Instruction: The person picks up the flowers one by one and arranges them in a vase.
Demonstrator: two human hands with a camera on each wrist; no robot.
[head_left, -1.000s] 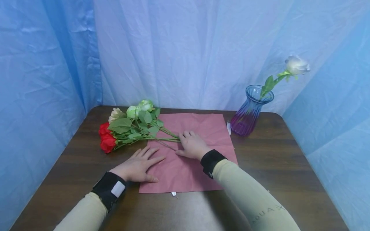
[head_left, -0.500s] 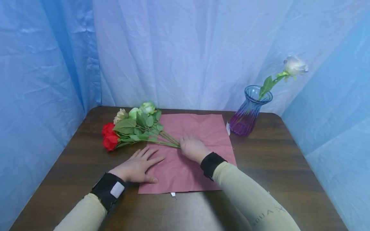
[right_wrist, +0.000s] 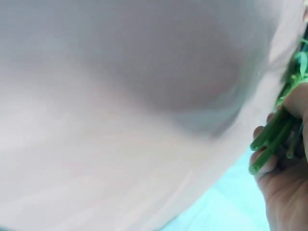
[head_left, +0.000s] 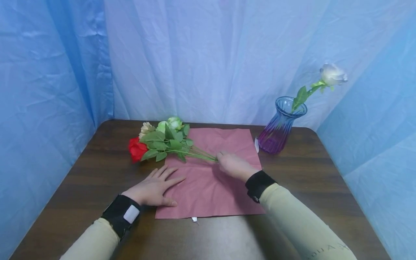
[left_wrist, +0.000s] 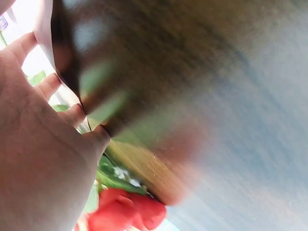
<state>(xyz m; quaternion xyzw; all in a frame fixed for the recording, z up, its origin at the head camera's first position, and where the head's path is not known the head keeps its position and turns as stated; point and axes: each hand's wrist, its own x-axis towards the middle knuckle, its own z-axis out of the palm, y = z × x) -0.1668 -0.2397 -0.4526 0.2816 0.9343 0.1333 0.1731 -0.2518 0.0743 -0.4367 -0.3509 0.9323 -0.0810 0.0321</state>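
Observation:
My right hand grips a bunch of artificial flowers by the lower stems, whose cut ends poke out of the fist in the right wrist view. The bunch points left, with a red rose, a cream flower, pale green blooms and leaves. Under the stems lies a square sheet of pink wrapping paper. My left hand rests flat with spread fingers on the paper's left edge and the table. In the left wrist view its fingertips touch the paper's edge.
A blue-to-purple glass vase holding one white rose stands at the back right of the dark wooden table. Small white scraps show at the paper's right side and front edge. Blue curtains hang behind and at both sides.
My right hand has closed round the stems and drawn the bunch to the right across the paper. The flower heads have shifted right and bunched closer. My left hand has stayed in place.

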